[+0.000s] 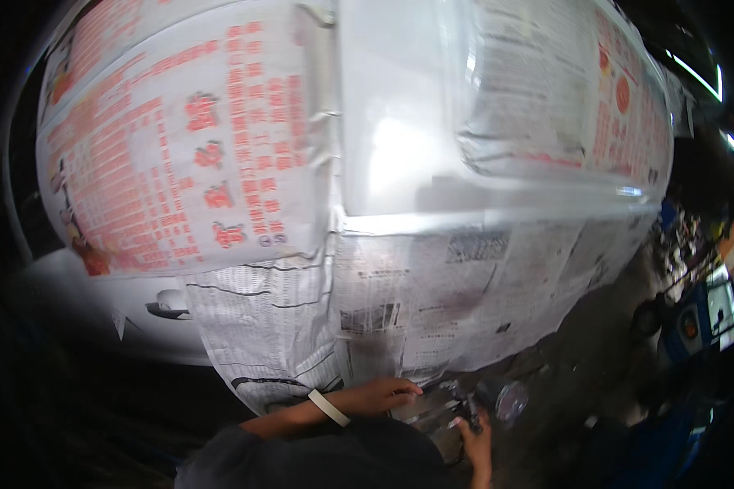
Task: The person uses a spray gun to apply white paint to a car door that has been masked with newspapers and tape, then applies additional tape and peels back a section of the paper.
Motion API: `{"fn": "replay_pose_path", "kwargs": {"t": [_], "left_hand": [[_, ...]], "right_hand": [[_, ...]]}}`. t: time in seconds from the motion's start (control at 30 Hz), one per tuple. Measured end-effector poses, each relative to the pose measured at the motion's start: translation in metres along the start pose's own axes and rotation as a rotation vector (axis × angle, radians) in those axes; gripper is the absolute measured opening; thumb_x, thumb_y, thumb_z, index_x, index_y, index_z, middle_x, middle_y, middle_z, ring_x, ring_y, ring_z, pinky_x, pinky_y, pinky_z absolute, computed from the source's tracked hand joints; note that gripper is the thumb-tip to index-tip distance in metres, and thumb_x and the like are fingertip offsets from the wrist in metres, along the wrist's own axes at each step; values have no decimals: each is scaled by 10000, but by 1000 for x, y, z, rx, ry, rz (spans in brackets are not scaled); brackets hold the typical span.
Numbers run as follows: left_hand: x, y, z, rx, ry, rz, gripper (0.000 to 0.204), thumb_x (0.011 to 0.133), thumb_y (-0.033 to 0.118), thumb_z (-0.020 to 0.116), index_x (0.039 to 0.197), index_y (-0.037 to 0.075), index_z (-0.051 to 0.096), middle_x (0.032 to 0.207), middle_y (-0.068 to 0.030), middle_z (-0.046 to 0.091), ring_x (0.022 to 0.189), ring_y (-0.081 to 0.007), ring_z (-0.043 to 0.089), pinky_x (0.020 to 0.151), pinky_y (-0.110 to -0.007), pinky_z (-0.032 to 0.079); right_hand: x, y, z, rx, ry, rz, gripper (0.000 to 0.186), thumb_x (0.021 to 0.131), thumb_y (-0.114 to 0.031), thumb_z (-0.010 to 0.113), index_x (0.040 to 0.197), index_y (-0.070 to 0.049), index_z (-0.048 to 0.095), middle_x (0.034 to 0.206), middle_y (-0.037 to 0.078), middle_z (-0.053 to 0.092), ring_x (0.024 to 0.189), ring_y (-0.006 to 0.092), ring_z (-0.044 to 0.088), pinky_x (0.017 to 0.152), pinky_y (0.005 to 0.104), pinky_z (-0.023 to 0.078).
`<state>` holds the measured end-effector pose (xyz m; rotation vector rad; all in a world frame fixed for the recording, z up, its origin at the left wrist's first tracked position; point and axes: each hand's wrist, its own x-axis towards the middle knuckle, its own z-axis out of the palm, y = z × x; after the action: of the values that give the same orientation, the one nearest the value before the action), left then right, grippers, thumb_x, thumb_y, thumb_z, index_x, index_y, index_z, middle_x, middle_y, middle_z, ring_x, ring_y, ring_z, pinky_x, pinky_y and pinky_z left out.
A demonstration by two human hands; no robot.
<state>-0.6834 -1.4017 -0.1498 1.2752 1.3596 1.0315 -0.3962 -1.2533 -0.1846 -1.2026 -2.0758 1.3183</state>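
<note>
My right hand (476,440) is closed around a dark spray gun (468,411), low in the view, right of centre. A round translucent cup (510,400) is beside the gun, its detail blurred. My left hand (387,394) reaches in from the left with a pale band (329,408) on its wrist. Its fingers stretch toward the gun, and I make out nothing in them. Ahead of both hands stands a white car body; newspaper sheets (465,293) hang over its lower part. Between the sheets shows a bare, glossy white panel (391,155).
Red-printed paper (171,155) covers the car's left part, above a door handle (170,304). More paper (538,90) is fixed at upper right. A blue vehicle (701,318) stands at the far right, near a heap of clutter (683,248). The floor (575,367) is dark.
</note>
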Motion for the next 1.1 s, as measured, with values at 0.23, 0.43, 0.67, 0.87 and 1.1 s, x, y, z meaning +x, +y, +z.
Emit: {"fn": "replay_pose_path", "kwargs": {"t": [0.23,0.43,0.67,0.87,1.1], "left_hand": [[-3,-8,24,32,-18,-204,391,1028,225,573,1352,7,579,1214,-105,687,1140,-193,627,984,-324,473],[14,-8,40,46,18,-355,374,1006,194,596,1347,41,589,1170,-136,697,1094,-245,657,940,-344,496],[28,-8,68,36,16,-449,376,994,161,606,1343,23,590,1174,-129,699,1089,-219,652,948,-326,488],[21,-3,89,15,124,-646,399,998,143,606,1371,6,565,1187,-116,692,1096,-175,632,975,-293,467],[26,3,88,-85,238,-792,416,1012,141,581,1394,-15,533,1212,-107,675,1102,-159,615,977,-277,459]], "right_hand": [[46,145,-8,254,217,265,452,881,-292,756,1184,30,661,1035,93,716,950,162,644,861,283,485],[77,265,-20,588,485,466,257,904,-202,689,1080,-21,641,810,29,625,682,120,583,663,288,479],[159,385,-7,799,484,384,178,919,-122,669,1059,-19,629,809,28,609,684,121,574,631,279,459],[235,412,36,782,436,514,239,910,-142,695,1117,-33,645,832,24,618,720,137,558,665,310,449],[275,486,84,629,606,476,302,920,-171,675,1194,-46,650,903,32,643,813,156,561,749,345,455]]}}
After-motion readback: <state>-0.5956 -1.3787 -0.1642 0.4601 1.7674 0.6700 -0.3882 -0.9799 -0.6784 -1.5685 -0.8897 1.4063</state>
